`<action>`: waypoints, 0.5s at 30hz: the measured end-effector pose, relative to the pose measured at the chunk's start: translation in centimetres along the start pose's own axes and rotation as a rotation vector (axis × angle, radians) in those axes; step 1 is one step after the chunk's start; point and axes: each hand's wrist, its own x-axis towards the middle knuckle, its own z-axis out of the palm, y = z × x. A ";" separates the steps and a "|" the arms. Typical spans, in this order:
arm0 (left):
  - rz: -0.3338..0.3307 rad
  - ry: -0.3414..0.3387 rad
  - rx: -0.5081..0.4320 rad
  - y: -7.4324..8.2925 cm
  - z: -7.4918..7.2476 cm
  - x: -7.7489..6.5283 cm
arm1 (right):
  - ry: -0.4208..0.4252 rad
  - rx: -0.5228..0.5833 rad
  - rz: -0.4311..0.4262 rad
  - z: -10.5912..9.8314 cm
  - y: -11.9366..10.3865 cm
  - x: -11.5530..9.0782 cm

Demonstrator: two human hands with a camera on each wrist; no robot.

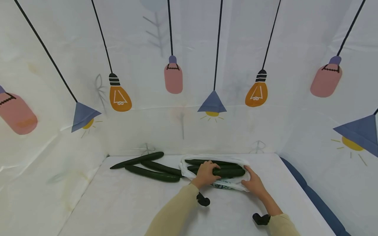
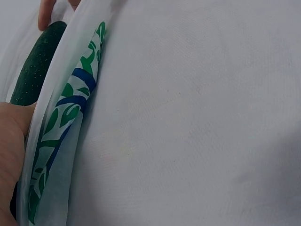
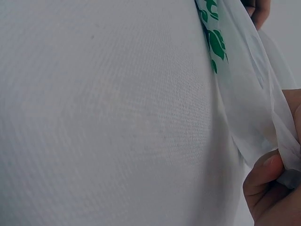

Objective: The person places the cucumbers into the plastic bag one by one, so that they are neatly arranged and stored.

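Note:
A white plastic bag (image 1: 236, 186) with a green and blue leaf print lies near the back of the table, its opening spread. Dark green cucumbers lie lengthwise in it, one along the back edge (image 1: 211, 162). My left hand (image 1: 206, 174) reaches over the opening and grips the front cucumber (image 1: 231, 172), thumb on the near side. In the left wrist view that cucumber (image 2: 38, 68) shows behind the bag's near edge. At the bag's right end my right hand (image 1: 254, 184) pinches the rim; in the right wrist view its curled fingers (image 3: 265, 174) hold the thin plastic.
Three loose cucumbers lie left of the bag: one at the back (image 1: 137, 160), one in the middle (image 1: 160, 167) and one in front (image 1: 152, 174). White sheeting printed with lamps (image 1: 189, 131) hangs behind the white table (image 1: 124, 203). Blue fabric (image 1: 313, 193) runs along the right edge.

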 end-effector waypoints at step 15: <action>0.036 0.052 -0.071 0.0 -0.5 -0.1 | 0.001 -0.001 0.014 -0.2 -0.7 -0.3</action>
